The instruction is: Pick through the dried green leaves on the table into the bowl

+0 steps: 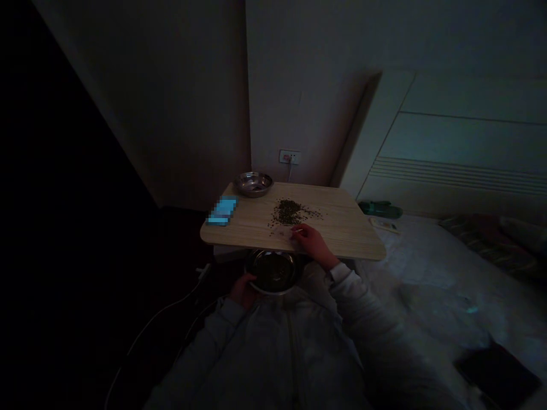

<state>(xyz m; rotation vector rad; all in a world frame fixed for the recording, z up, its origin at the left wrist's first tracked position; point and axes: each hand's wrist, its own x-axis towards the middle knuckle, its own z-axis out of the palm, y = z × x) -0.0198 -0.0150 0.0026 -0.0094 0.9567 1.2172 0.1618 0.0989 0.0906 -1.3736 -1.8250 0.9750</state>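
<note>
My left hand [244, 290] grips the left rim of a steel bowl [276, 291], held just below the table's front edge; its inside is dark and its contents are hard to make out. On the wooden tabletop, a loose heap of small dark grains [289, 212] lies with stray ones spread around it. My right hand [311, 244] rests at the front edge of the table, close to the heap, with its fingers pinched. A pale, see-through flat piece [282, 231] lies at those fingertips, its kind unclear in the dim light.
A second steel bowl [255, 185] stands at the table's [350, 236] back left corner, above a lit phone [222, 210]. To the right is a bed [410, 256] with a green bottle [380, 209] on it. A white cable [149, 324] runs along the floor at left.
</note>
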